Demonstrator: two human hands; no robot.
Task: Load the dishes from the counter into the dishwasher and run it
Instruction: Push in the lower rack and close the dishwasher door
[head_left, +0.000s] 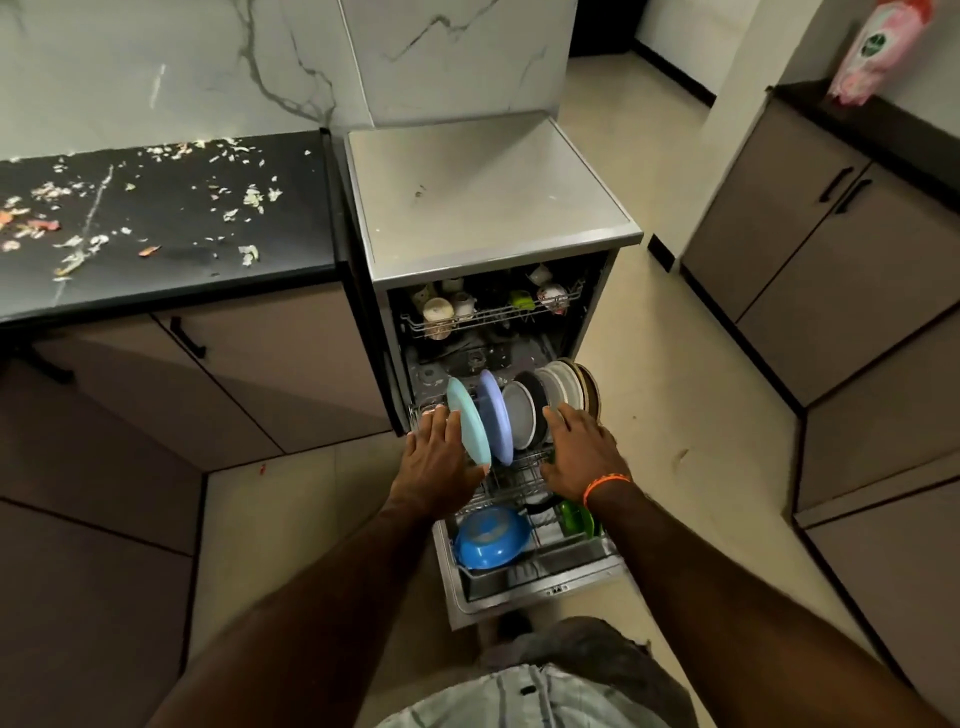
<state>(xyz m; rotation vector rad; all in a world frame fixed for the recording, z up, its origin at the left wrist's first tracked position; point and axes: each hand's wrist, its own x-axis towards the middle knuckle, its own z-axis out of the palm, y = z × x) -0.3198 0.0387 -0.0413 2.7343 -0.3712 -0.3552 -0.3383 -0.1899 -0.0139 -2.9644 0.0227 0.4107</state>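
The dishwasher (493, 208) stands open with its door (540, 587) folded down and the lower rack (519, 483) pulled out. Plates stand on edge in that rack: a teal plate (470, 426), a lilac plate (496, 415), a grey plate (519, 415) and several white and brown ones (569, 384). A blue bowl (491, 535) and a green item (576, 517) lie at the rack's front. Cups (439, 312) sit in the upper rack (493, 314). My left hand (436, 462) rests with straight fingers against the teal plate. My right hand (576, 452) lies flat over the rack's right side beside the plates.
The black counter (166, 218) on the left carries only scattered food scraps. Grey cabinets (831, 249) line the right side, with a pink packet (878, 52) on top. Beige floor (691, 415) runs between them. My legs stand just behind the open door.
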